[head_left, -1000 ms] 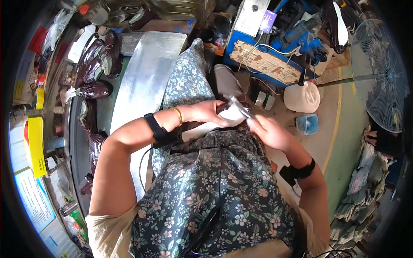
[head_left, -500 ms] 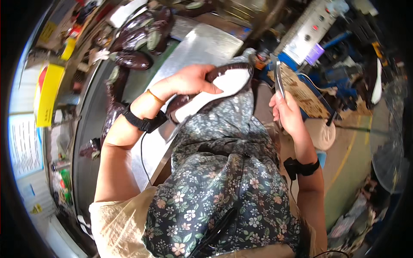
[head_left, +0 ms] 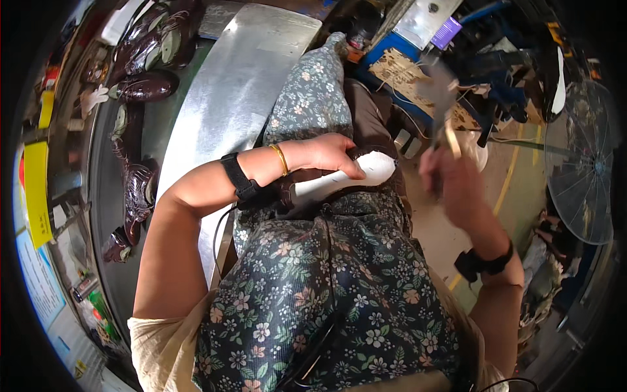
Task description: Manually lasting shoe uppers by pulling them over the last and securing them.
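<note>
My left hand (head_left: pixel 332 154) is closed round a dark brown shoe (head_left: pixel 379 168). The shoe lies bottom up across my lap, its white insole board facing me and my thumb pressing on it. Under it spreads my floral apron (head_left: pixel 307 274). Raised to the right of the shoe, apart from it, my right hand (head_left: pixel 454 183) is closed on a long metal hand tool (head_left: pixel 441 98). The tool and the fingers are smeared by motion, so its exact kind is unclear. Part of the shoe is hidden beneath my left hand and wrist.
A bare metal plate (head_left: pixel 228 72) lies to the left of my lap. Beyond it, several glossy brown shoes (head_left: pixel 149 86) rest on a dark belt (head_left: pixel 104 173). At the right stand a blue-edged stained board (head_left: pixel 398 72) and a round wire fan guard (head_left: pixel 581 163).
The shoe has come nearer my body and lies flatter on my lap, still in my left hand. My right hand has swung the tool, now blurred. The whole view has shifted.
</note>
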Demonstrator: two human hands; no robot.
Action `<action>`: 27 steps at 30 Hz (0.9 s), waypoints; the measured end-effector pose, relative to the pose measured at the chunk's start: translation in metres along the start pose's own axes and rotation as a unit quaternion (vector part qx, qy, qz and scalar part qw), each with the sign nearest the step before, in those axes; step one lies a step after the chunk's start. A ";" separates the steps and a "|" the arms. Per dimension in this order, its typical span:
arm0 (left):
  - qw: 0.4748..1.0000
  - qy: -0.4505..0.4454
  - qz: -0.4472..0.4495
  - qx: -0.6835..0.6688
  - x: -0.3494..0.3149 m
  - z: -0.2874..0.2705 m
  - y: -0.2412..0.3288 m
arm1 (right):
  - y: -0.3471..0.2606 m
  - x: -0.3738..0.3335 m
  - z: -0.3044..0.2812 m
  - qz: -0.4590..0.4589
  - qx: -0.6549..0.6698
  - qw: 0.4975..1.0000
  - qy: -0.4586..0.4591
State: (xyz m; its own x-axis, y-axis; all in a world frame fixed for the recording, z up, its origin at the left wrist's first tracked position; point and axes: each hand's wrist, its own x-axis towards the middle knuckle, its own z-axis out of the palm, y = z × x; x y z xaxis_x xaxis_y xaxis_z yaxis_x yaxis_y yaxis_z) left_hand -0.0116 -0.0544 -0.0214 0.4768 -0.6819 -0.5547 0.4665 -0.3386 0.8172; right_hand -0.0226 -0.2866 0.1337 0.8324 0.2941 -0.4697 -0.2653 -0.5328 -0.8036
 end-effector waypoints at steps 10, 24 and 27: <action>0.995 -0.031 -0.030 -0.087 0.007 0.001 -0.009 | 0.047 -0.001 0.020 -0.079 -0.167 0.983 -0.020; 0.997 0.077 -0.002 0.003 -0.078 -0.033 0.036 | 0.043 0.041 0.005 -0.014 -0.011 0.993 -0.120; 0.913 0.315 0.133 0.221 -0.141 -0.065 0.036 | 0.022 0.109 0.026 -0.217 -0.013 0.976 -0.020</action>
State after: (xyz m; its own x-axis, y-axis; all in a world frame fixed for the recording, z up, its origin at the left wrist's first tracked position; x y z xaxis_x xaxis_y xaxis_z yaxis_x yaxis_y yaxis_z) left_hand -0.0138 0.0717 0.0765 0.9285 -0.3173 -0.1929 -0.0092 -0.5390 0.8422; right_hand 0.0502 -0.2458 0.0556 0.8442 0.5264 -0.1014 0.1214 -0.3719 -0.9203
